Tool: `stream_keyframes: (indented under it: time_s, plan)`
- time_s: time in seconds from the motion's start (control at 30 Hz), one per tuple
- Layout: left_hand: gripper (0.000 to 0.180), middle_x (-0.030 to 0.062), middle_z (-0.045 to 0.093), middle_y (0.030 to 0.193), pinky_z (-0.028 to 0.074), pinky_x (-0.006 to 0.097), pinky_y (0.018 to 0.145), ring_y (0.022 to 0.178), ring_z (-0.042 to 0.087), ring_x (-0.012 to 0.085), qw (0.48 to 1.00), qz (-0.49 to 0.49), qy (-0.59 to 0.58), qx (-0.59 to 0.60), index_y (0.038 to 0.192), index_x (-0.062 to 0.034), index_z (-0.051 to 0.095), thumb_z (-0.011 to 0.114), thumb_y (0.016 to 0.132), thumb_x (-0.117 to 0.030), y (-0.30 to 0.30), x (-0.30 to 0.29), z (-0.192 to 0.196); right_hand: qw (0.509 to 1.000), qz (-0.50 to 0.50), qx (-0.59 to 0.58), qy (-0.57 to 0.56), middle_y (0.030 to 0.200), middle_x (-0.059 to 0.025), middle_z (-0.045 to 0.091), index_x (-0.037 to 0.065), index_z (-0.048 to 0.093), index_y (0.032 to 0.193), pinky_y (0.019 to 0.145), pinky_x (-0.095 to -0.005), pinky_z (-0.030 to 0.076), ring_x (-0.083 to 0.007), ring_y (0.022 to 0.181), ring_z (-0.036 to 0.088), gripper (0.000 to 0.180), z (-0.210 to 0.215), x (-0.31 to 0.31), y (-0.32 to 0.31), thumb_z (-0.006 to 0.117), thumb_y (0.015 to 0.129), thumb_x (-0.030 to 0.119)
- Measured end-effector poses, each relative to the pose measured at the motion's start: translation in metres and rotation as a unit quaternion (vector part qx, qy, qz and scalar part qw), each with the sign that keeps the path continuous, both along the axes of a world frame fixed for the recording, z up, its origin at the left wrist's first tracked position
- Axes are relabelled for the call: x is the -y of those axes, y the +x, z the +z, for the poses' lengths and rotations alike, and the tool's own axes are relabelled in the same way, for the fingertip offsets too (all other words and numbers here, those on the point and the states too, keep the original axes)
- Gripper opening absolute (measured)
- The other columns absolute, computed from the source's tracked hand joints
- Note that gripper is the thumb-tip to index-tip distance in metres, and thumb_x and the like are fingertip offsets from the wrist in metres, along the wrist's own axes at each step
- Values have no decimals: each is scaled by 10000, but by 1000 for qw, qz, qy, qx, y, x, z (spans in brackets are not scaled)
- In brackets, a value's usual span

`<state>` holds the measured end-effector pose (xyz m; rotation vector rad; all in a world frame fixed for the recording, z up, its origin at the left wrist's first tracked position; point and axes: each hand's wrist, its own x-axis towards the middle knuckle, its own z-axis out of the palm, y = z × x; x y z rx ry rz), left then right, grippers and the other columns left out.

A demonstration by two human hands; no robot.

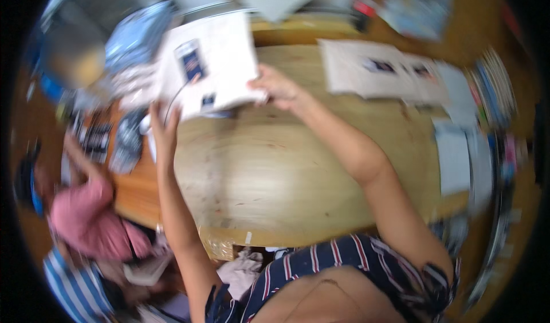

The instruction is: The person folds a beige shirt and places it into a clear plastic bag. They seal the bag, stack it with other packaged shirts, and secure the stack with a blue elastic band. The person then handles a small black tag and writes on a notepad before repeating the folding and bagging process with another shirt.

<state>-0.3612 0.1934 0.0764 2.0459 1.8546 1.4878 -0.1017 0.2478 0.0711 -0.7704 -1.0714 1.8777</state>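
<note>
A white printed sheet (229,48), cloth by its look, is at the table's far left with its near edge raised. Dark blue prints mark it, and a thin dark line curves across its left part. My right hand (278,89) pinches the sheet's near right corner between thumb and fingers. Up against its near left corner is my left hand (165,125), fingers pointing away from me and spread apart. Motion blur hides whether those fingers press on the sheet.
Pale printed pieces (366,73) lie at the far right of the wooden table (269,174). Light sheets (454,157) line its right edge. Blue plastic-wrapped bundles (140,33) sit far left. A co-worker in a pink top (86,214) sits at left, with a dark plastic bag (127,142) nearby.
</note>
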Motion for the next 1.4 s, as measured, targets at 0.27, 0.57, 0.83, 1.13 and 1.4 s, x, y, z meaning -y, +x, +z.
stream_keyframes:
  time_s: [0.27,0.57,0.83,1.13,1.4]
  plan:
    - [317,112,462,965,289,282,878,950,422,206,891,-256,-323,189,963,14,443,607,698,-39,206,209,-102,984,-65,159,-51,1051,-70,501,3,424,1126,811,-255,376,-132,936,468,406,-84,229,227,527,736,46]
    - [350,117,453,966,300,290,884,966,432,210,859,-330,-370,131,974,32,417,577,665,76,295,265,-122,601,-345,720,40,801,-144,589,86,578,893,696,-368,442,-285,744,565,194,-79,352,444,435,790,168]
    - [344,104,422,1015,328,265,853,1002,417,174,875,-276,-381,112,1014,26,379,503,708,122,308,268,-115,354,-312,864,-175,882,-162,573,54,559,860,691,-381,451,-310,840,555,190,-85,395,640,556,701,158]
    - [566,169,380,1095,361,338,791,955,423,291,888,-151,-306,-308,1157,-48,363,626,656,-18,315,271,-56,543,-320,775,-50,758,-142,602,46,600,839,663,-369,420,-293,722,578,295,38,414,758,635,644,265]
    - [487,182,419,1067,334,355,846,1007,399,325,959,-246,-133,-56,1125,-34,415,608,678,-31,431,258,-35,393,-295,867,83,718,-98,590,79,580,741,568,-355,464,-229,676,585,109,37,350,481,475,715,94]
